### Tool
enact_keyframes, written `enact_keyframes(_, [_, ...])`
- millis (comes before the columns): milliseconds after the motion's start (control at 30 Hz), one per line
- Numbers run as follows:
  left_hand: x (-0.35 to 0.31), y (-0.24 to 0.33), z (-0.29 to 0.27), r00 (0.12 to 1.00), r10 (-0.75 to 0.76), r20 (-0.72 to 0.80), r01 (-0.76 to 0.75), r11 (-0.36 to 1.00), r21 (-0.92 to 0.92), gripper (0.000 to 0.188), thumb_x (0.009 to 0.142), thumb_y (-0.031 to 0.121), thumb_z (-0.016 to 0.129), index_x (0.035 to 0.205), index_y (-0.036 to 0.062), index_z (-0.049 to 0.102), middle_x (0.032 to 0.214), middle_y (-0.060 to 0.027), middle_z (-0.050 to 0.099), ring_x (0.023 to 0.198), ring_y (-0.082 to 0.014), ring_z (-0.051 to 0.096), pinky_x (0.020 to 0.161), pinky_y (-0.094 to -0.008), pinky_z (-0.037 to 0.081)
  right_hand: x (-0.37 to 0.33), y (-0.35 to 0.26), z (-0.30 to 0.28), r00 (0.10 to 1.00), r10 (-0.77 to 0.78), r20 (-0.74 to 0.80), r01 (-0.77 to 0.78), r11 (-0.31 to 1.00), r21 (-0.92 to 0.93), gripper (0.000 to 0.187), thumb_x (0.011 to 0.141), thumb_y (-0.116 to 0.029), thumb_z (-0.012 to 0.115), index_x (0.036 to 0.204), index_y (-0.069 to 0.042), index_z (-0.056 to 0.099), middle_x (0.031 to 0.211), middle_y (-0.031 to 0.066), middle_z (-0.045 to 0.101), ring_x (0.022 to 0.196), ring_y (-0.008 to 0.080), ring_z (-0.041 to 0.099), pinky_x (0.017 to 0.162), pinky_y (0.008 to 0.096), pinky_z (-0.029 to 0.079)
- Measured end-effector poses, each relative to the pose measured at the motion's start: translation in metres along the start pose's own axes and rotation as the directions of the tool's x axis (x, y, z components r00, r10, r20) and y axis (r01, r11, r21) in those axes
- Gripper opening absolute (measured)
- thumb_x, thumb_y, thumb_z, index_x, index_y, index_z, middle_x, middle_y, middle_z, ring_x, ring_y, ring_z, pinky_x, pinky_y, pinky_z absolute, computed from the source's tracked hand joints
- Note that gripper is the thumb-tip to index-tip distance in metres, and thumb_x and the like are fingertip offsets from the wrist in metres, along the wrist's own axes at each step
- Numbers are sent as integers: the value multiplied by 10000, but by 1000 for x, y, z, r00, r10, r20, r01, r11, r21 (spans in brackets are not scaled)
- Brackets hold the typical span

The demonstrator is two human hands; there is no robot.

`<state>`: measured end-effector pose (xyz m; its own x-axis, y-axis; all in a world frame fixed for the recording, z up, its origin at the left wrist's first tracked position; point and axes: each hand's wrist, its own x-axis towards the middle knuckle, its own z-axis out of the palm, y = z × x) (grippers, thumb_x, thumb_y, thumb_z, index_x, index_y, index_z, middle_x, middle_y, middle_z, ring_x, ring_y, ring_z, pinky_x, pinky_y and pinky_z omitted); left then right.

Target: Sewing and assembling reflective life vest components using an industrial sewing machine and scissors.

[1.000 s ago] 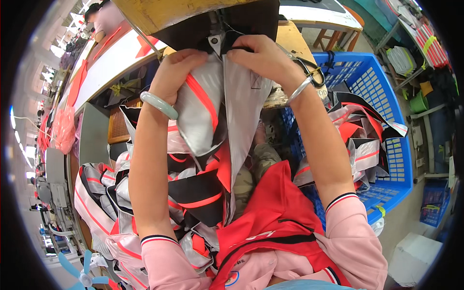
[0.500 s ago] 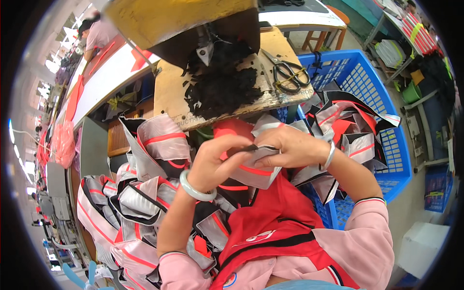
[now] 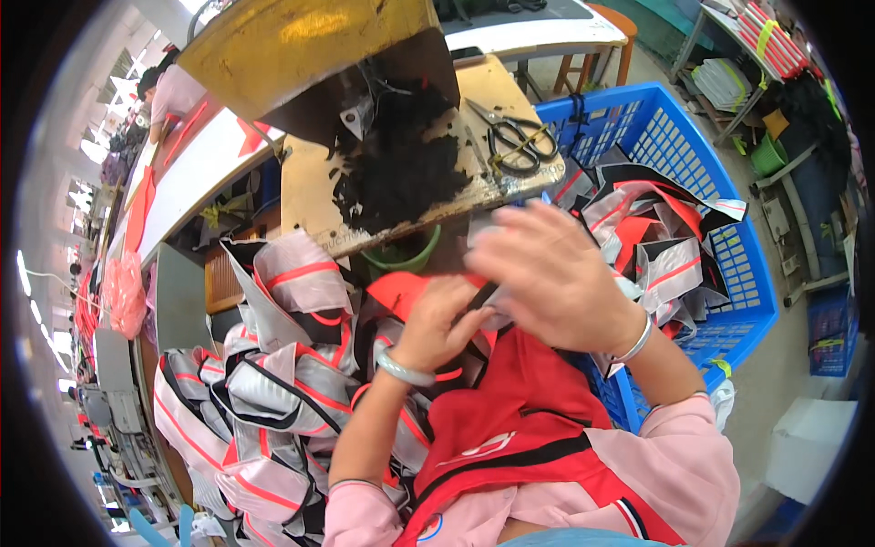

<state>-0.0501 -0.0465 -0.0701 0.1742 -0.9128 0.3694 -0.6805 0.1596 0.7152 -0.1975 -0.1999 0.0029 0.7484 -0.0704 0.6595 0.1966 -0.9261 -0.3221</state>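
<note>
My left hand [image 3: 439,319] is closed in a pinch on a sewn fabric piece with a black edge and a red flap [image 3: 396,290], held just above my red apron [image 3: 519,392]. My right hand [image 3: 561,278] is lifted beside it, slightly blurred, fingers stretched out. It covers part of the piece. To the left lies a heap of grey-white fabric pieces [image 3: 273,387] with red stripes and black edges. More such pieces [image 3: 670,260] fill a blue plastic basket [image 3: 761,301] at my right.
Ahead stands a wooden board [image 3: 305,187] with black scraps [image 3: 401,182] and black-handled scissors [image 3: 519,146]. Above it is a machine with a yellow cover [image 3: 310,46]. A green bin [image 3: 415,255] shows below the board. A person [image 3: 173,96] is at the white table at far left.
My right hand has let go of the fabric piece and risen, its fingers now spread. My left hand has shifted slightly right and down, still pinching the piece. The view has turned a little.
</note>
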Motion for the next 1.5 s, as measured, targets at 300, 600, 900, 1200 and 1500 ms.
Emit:
enact_keyframes(300, [-19,-21,-20,987,52,-153,-45,998,48,292,768,188,689,1026,59,647,1026,-140,635,1017,-339,583,915,-438,429,-2,26,37,907,-26,421,-77,971,228,191,758,-224,718,842,-77,630,750,73,595,759,267,574,735,367,419])
enact_keyframes(600, [-33,-32,45,860,57,-507,143,927,347,699,720,237,757,1346,88,483,1452,-204,368,1367,-427,318,1097,-522,288,15,15,27,900,53,433,-272,844,462,177,734,-123,727,886,-45,682,799,82,673,746,258,635,697,343,473])
enact_keyframes(900, [-70,-7,50,840,-251,-481,175,964,-198,443,721,-47,711,1127,17,547,1048,-172,581,936,-311,590,823,-369,489,4,12,22,808,77,584,-448,724,525,159,741,-141,718,868,-48,694,760,71,677,697,227,645,643,309,490])
enact_keyframes(1200, [-41,8,94,956,-250,-156,148,864,-481,260,869,-11,570,1127,-3,594,1020,-179,639,953,-312,646,824,-344,493,-35,6,-15,753,246,611,-586,672,453,148,746,-126,720,845,-25,674,722,88,645,666,202,636,613,299,473])
enact_keyframes(1500, [-13,15,11,934,-349,77,356,885,-299,412,773,282,785,1030,12,609,821,-117,632,737,-180,615,688,-318,489,-34,33,-10,660,524,538,-732,608,306,184,819,-104,649,944,30,671,825,70,685,773,121,635,700,260,490])
